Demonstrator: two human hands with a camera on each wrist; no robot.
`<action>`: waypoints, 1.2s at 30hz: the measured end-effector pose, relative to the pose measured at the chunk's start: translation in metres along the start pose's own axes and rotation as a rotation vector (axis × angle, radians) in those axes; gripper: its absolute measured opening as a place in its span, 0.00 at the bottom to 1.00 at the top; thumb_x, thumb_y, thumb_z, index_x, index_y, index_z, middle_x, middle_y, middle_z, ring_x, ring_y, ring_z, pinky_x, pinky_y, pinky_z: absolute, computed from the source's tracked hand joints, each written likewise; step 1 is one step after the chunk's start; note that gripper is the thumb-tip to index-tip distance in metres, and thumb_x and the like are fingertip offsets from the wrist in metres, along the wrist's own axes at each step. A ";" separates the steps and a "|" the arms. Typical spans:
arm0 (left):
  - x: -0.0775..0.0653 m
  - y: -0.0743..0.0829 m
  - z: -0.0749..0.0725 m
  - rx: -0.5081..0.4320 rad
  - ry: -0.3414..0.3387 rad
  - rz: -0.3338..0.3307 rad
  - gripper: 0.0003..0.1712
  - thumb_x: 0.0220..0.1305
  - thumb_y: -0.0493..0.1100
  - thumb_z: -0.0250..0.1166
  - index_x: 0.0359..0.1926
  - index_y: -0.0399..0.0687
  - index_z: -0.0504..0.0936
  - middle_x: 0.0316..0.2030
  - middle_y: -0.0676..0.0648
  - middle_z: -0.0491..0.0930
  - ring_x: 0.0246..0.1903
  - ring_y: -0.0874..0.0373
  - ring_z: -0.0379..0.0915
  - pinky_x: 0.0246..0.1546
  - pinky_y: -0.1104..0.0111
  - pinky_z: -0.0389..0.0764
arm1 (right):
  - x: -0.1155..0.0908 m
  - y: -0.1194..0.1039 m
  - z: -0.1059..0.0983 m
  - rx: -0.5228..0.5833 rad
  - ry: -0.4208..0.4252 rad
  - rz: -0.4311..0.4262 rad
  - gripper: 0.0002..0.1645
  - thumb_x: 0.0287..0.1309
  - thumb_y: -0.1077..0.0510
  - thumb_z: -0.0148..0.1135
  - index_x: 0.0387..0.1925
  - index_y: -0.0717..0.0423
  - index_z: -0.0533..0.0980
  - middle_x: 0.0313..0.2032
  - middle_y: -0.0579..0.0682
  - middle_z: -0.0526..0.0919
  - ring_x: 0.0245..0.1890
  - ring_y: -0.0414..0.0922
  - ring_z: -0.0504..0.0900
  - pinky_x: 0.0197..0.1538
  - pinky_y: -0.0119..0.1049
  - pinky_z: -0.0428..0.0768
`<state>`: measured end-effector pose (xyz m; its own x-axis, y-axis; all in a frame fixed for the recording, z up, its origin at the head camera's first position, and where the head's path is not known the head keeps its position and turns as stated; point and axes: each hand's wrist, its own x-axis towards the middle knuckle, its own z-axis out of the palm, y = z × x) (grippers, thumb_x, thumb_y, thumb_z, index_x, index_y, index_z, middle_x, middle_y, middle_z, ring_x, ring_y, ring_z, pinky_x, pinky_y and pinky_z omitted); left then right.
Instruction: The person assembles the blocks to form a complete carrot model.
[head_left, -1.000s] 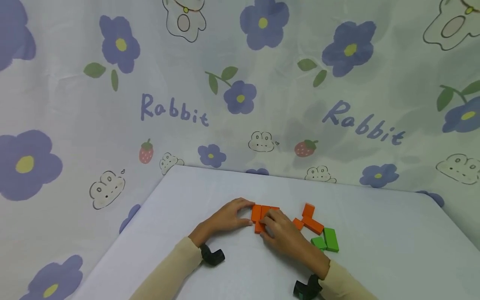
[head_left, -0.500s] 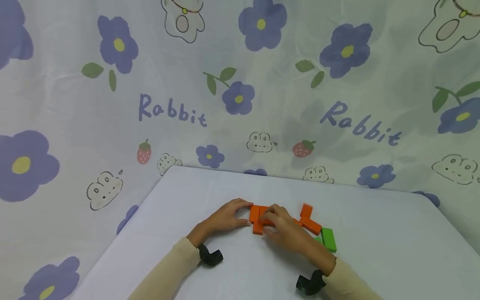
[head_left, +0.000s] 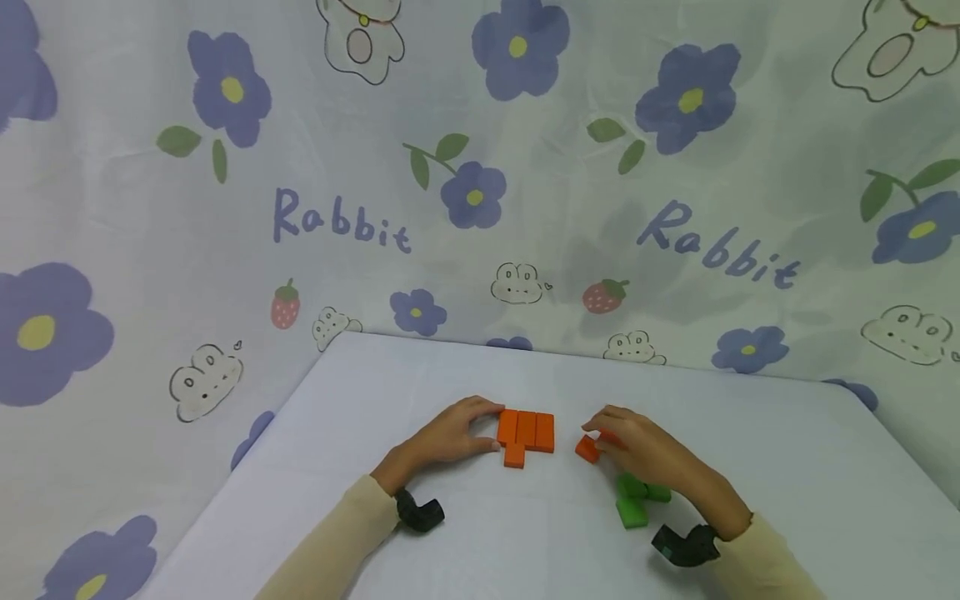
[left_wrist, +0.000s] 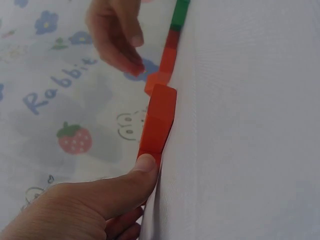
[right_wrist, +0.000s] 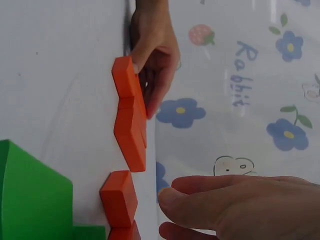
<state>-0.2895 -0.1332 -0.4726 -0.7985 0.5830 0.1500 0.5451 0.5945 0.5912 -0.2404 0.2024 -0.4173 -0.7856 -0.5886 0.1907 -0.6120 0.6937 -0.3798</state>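
Note:
Three orange blocks (head_left: 527,429) stand side by side on the white table, with a smaller orange block (head_left: 514,455) against their near side. My left hand (head_left: 448,432) holds the leftmost block, thumb at its near end and index finger at the far end; the left wrist view shows the thumb (left_wrist: 145,163) on orange. To the right, my right hand (head_left: 648,446) hovers with loosely bent fingers over a separate orange piece (head_left: 587,450). In the right wrist view its fingertips are apart from that piece (right_wrist: 119,198). More orange behind is partly hidden by this hand.
Green blocks (head_left: 632,512) lie together near the right wrist, partly under the arm. A white cloth covers the table (head_left: 420,367). Behind it hangs a curtain (head_left: 337,142) printed with flowers and rabbits.
My right hand has left the orange group and moved right, to the loose orange pieces. Three blocks in a row are now uncovered. My left hand stays in place.

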 end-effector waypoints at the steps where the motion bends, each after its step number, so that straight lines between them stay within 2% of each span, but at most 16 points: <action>1: 0.000 0.000 0.000 -0.001 0.001 0.000 0.36 0.62 0.53 0.71 0.69 0.50 0.73 0.63 0.49 0.75 0.65 0.54 0.69 0.68 0.54 0.71 | 0.000 0.003 0.000 0.001 -0.017 -0.015 0.16 0.60 0.68 0.66 0.50 0.57 0.82 0.47 0.49 0.84 0.50 0.50 0.82 0.52 0.43 0.85; 5: 0.000 -0.001 0.000 -0.008 0.002 -0.006 0.36 0.62 0.53 0.71 0.69 0.50 0.73 0.64 0.50 0.75 0.66 0.54 0.69 0.69 0.54 0.70 | -0.003 0.012 0.007 -0.059 -0.050 -0.076 0.20 0.58 0.71 0.65 0.52 0.56 0.82 0.51 0.52 0.83 0.55 0.54 0.80 0.56 0.48 0.82; 11: -0.001 0.001 0.000 -0.020 -0.001 -0.002 0.37 0.62 0.53 0.71 0.69 0.49 0.73 0.63 0.49 0.75 0.65 0.53 0.69 0.68 0.53 0.70 | -0.007 0.015 0.017 -0.142 -0.003 -0.132 0.23 0.54 0.73 0.67 0.51 0.55 0.83 0.51 0.50 0.84 0.54 0.52 0.80 0.57 0.49 0.82; 19: -0.001 0.003 0.000 -0.015 -0.002 -0.012 0.36 0.62 0.53 0.71 0.69 0.49 0.73 0.64 0.49 0.75 0.66 0.53 0.69 0.69 0.53 0.70 | -0.005 0.014 0.021 -0.179 0.071 -0.158 0.18 0.56 0.63 0.72 0.50 0.56 0.83 0.45 0.46 0.83 0.46 0.44 0.80 0.51 0.42 0.85; 22: -0.001 0.003 0.000 -0.013 0.000 -0.012 0.36 0.62 0.52 0.71 0.69 0.49 0.73 0.64 0.49 0.75 0.66 0.52 0.69 0.68 0.52 0.70 | -0.005 0.011 0.020 -0.148 0.063 -0.113 0.18 0.56 0.60 0.73 0.50 0.55 0.83 0.44 0.46 0.81 0.44 0.42 0.78 0.49 0.40 0.85; 27: 0.000 0.005 0.001 -0.010 -0.010 -0.003 0.36 0.62 0.54 0.71 0.69 0.49 0.73 0.64 0.48 0.75 0.66 0.52 0.69 0.68 0.52 0.71 | -0.005 0.003 0.016 -0.033 0.059 -0.031 0.19 0.56 0.61 0.72 0.51 0.54 0.83 0.45 0.43 0.80 0.45 0.41 0.79 0.49 0.37 0.85; 32: -0.001 0.004 0.001 -0.007 -0.008 -0.015 0.36 0.62 0.53 0.71 0.69 0.50 0.73 0.64 0.49 0.75 0.66 0.53 0.69 0.69 0.53 0.70 | 0.002 -0.009 0.018 0.054 0.075 -0.045 0.18 0.58 0.60 0.71 0.52 0.55 0.83 0.44 0.42 0.81 0.43 0.42 0.80 0.47 0.36 0.85; 36: -0.001 0.001 0.000 -0.002 0.006 -0.014 0.36 0.61 0.53 0.72 0.68 0.50 0.73 0.63 0.49 0.75 0.65 0.54 0.69 0.68 0.54 0.71 | 0.012 -0.024 0.022 0.079 0.079 -0.059 0.18 0.58 0.60 0.71 0.51 0.57 0.83 0.42 0.43 0.80 0.42 0.44 0.81 0.47 0.35 0.86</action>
<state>-0.2880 -0.1326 -0.4723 -0.8075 0.5712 0.1470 0.5335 0.6011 0.5950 -0.2327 0.1696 -0.4261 -0.7551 -0.5907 0.2845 -0.6507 0.6223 -0.4351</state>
